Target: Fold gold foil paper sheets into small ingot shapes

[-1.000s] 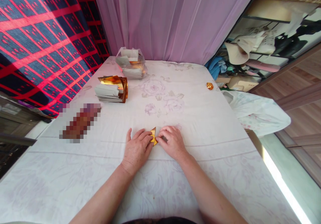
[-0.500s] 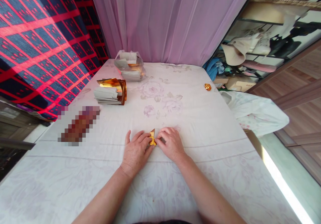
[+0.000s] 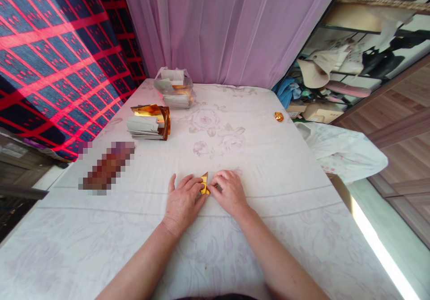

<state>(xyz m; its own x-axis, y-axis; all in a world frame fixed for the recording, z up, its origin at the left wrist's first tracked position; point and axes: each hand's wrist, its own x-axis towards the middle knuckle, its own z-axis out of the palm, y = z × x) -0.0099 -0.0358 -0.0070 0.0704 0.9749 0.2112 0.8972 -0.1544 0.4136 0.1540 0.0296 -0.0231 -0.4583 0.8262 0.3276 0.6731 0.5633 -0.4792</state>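
On the white, floral-patterned tablecloth (image 3: 268, 156), a clear plastic bag (image 3: 188, 83) is holding grey-and-gold sheets (image 3: 176, 100); beyond the right edge, a tan cardboard box (image 3: 324, 111) is showing print too small to read. My left hand (image 3: 181, 201) is pressing down a small, pointed, folded gold-paper piece (image 3: 204, 180), my right hand (image 3: 230, 192) pinching its right edge.

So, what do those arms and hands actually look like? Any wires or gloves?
They're a person's: the left hand and right hand wear no gloves, and no cables show. Both forearms are bare, with no sleeves, watch or bracelet visible. I see no rings, though some fingers are partly hidden.
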